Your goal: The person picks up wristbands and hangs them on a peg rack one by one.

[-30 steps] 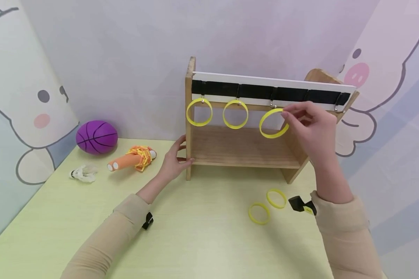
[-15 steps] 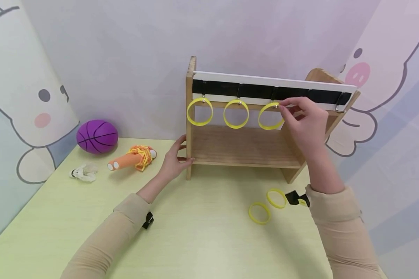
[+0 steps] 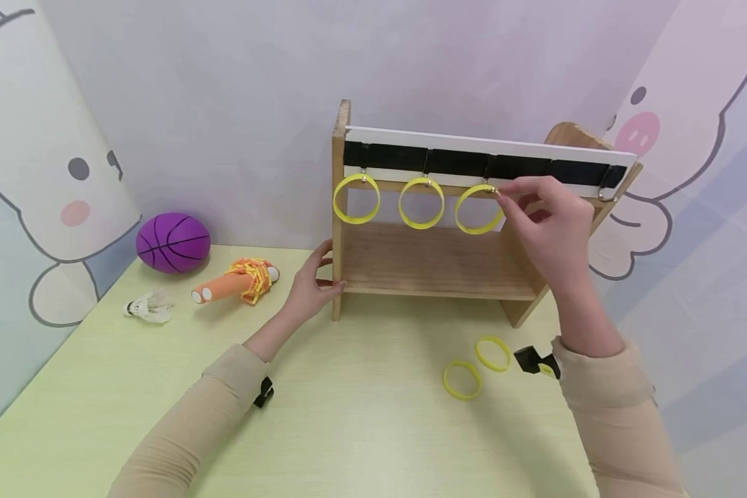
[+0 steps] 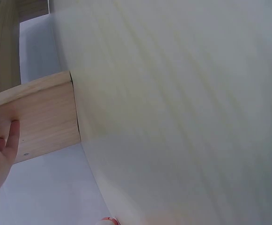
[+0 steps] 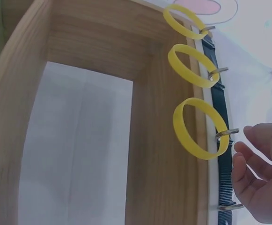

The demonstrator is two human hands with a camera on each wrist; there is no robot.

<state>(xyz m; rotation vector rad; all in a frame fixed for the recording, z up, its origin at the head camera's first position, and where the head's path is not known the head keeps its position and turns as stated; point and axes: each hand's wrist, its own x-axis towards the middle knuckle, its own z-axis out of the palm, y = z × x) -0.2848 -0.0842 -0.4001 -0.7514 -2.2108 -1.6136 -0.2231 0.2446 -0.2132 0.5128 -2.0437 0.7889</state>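
A wooden rack (image 3: 436, 259) carries a white board with a black strap and metal hooks. Two yellow rings (image 3: 357, 198) (image 3: 421, 203) hang at the left. A third yellow ring (image 3: 476, 209) hangs from the middle hook (image 5: 227, 133). My right hand (image 3: 550, 221) is right beside that third ring; in the right wrist view a small gap separates the loosely bent fingers (image 5: 241, 166) from it, and they hold nothing. With the thumb over the front edge and fingers against the outer face, my left hand (image 3: 311, 287) holds the rack's left side panel (image 4: 42, 117).
Two loose yellow rings (image 3: 463, 380) (image 3: 493, 354) lie on the table (image 3: 361, 415) before the rack. At the left are a purple ball (image 3: 173, 243), an orange stick-like object (image 3: 236, 280) wrapped in orange and yellow pieces, and a shuttlecock (image 3: 149, 308). A wall stands behind.
The third ring went from my right fingers up onto the middle hook, then tilted slightly left. My right hand moved left and up, then back a little to the right. My left hand stayed put.
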